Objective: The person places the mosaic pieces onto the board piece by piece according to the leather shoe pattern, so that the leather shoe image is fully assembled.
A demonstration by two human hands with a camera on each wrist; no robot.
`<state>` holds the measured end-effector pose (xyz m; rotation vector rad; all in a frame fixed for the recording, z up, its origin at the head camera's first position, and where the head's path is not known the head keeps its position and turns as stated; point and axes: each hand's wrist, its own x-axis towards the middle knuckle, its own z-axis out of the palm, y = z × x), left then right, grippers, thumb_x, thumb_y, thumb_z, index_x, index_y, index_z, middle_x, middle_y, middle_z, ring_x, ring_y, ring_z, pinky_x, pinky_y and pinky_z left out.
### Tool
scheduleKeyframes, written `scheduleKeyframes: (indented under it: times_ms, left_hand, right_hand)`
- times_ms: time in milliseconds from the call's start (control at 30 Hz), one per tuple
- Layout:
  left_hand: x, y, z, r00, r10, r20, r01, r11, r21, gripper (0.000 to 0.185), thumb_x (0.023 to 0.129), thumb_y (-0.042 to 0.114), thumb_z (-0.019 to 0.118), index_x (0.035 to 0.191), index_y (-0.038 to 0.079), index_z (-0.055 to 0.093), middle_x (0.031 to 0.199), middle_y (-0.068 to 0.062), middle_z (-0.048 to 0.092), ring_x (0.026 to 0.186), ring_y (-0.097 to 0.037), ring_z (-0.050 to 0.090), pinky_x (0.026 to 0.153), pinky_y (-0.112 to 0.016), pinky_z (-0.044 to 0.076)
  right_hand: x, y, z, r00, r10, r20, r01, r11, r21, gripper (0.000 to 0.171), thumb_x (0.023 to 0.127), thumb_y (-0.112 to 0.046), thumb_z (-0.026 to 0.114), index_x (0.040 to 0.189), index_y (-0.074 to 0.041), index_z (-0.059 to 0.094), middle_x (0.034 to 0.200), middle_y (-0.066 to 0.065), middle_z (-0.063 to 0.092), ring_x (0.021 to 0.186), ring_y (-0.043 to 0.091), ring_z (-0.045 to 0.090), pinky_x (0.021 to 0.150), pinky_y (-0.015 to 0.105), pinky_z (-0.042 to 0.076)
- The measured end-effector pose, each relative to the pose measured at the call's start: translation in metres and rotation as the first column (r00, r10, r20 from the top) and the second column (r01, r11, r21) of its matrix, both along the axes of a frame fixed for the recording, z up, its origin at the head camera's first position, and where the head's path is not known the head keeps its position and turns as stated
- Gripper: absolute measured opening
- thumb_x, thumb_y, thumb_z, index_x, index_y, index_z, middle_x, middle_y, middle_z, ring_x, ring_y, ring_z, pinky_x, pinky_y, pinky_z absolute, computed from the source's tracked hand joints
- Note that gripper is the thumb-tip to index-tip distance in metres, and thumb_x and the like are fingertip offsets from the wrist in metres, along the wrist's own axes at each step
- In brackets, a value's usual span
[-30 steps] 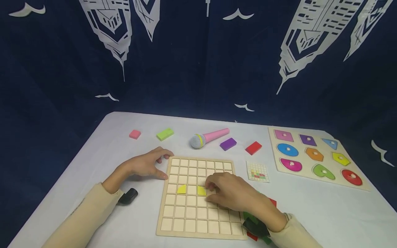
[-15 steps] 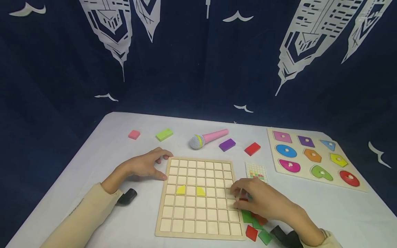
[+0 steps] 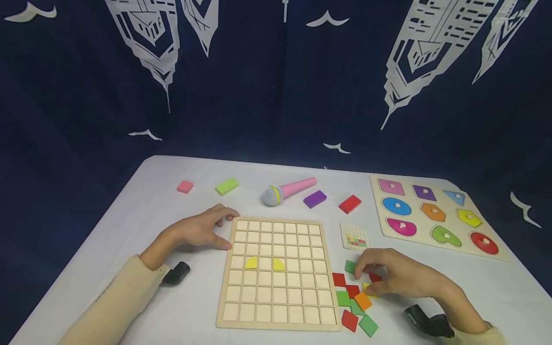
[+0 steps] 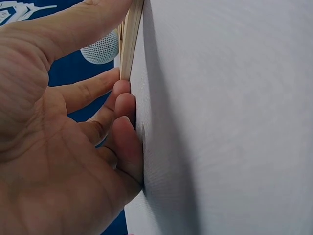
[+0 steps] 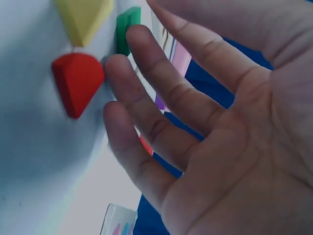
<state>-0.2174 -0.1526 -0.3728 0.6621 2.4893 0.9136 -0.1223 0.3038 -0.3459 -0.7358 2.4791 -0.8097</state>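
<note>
My left hand (image 3: 202, 231), fingers relaxed, steadies the grid board (image 3: 278, 273) at its ten o'clock corner; my right hand (image 3: 398, 277), fingers spread and empty, hovers over the red quarter-round tile (image 5: 77, 82).

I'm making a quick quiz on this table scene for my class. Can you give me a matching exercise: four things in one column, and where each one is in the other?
Things:
1. toy microphone
2. left hand
3. shape puzzle
4. right hand

Places:
A. over the loose coloured tiles, right of the grid board
B. far right of the table
C. at the grid board's upper left corner
D. beyond the grid board, between the green and purple blocks

Pairs: 1-D, 2-C, 3-B, 4-A
</note>
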Motion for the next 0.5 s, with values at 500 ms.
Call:
scheduleKeyframes:
  times_ms: [500]
  left_hand:
    - [0.0006, 0.0005, 0.0019, 0.999, 0.019, 0.028, -0.019, 1.0, -0.001, 0.076, 0.079, 0.027, 0.086, 0.144, 0.015, 0.048, 0.124, -0.007, 0.048, 0.114, -0.025, 0.045, 0.093, -0.04, 0.04]
  right_hand:
    - [-0.0023, 0.0049, -0.0033, 0.994, 0.012, 0.106, -0.02, 0.997, 0.076, 0.034, 0.075, -0.019, 0.086, 0.099, -0.033, 0.067, 0.113, -0.008, 0.06, 0.112, 0.017, 0.048, 0.086, 0.026, 0.051]
